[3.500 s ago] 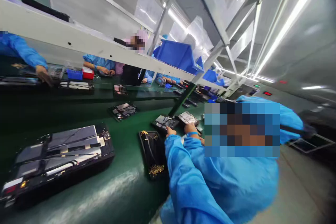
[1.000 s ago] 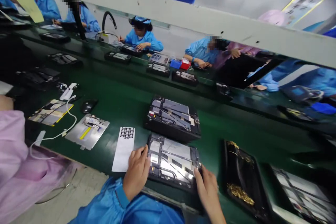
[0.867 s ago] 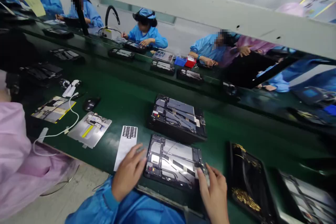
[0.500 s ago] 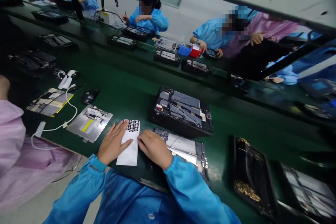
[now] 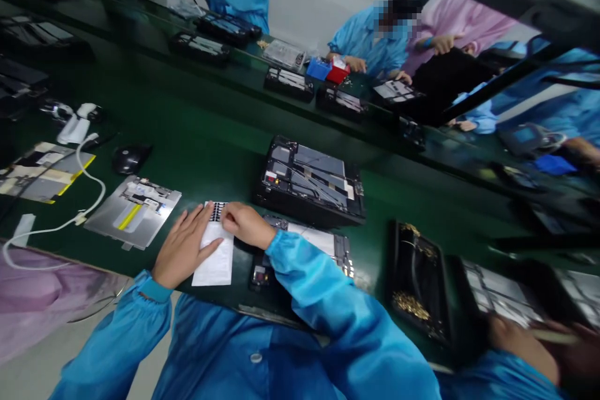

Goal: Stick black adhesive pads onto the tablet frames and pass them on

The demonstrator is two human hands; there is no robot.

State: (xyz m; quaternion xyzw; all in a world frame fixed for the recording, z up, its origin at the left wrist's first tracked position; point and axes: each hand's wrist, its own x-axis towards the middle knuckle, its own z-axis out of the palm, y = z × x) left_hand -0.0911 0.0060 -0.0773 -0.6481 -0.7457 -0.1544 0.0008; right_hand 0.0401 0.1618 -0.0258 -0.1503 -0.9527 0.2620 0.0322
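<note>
Left hand (image 5: 185, 242) lies flat and spread on the lower half of a white label sheet (image 5: 214, 256), which sits at lower centre. The sheet's long axis runs nearly up and down the frame, with its black grid of small labels (image 5: 216, 211) at the far end. Right hand (image 5: 246, 225) reaches across, fingers together and pointing left, pressing near the grid without pinching. Just right lies an opened tablet housing (image 5: 314, 239), partly under the right forearm (image 5: 319, 281). A metal plate (image 5: 134, 212) sits left.
</note>
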